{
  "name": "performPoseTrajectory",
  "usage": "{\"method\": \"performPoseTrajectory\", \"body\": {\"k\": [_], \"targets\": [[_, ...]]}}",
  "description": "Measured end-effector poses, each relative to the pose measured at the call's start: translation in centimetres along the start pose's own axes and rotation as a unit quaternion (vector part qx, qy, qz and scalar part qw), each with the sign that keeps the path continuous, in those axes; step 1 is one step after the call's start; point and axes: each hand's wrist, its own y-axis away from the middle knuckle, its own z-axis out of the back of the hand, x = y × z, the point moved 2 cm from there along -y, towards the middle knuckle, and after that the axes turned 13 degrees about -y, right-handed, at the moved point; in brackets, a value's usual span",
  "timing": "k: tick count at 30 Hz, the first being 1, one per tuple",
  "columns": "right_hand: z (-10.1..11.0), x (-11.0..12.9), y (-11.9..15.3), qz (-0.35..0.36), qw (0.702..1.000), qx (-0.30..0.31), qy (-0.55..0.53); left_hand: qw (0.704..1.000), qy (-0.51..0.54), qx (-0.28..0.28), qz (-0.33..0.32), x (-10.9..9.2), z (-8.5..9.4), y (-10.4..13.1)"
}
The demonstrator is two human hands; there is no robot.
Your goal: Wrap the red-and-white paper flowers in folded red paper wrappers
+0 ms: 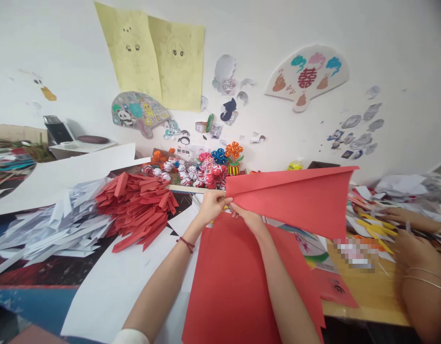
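A sheet of red paper [295, 198] is raised above the table, with a fold running along its upper edge. My left hand [213, 206] pinches its left end near the corner. Close beside it, my right hand [246, 216] has its fingers closed on the same end, at the lower corner. Below my forearms lie more red paper sheets [234, 282], with a large white sheet [109, 291] to their left. Folded red paper strips [139, 203] are heaped left of my left hand, next to a pile of folded white paper strips [62, 224].
Craft flowers [206, 172] stand at the back by the wall, one bunch in a striped pot [233, 168]. At the right, a co-worker's hands [415, 239] work among yellow and orange pieces [376, 228]. A black bottle [57, 130] stands back left.
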Motion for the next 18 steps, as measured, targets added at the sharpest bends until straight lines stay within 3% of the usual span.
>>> {"method": "performPoseTrajectory", "body": {"k": [9,18], "targets": [[-0.2,0.9,0.3,0.006,0.999,-0.011,-0.030,0.999,-0.023,-0.023,-0.004,-0.8,0.6,0.1],[1.4,3.0,0.8,0.056,0.993,-0.086,-0.060,0.998,0.014,-0.045,0.029,0.0,2.0,-0.2]]}}
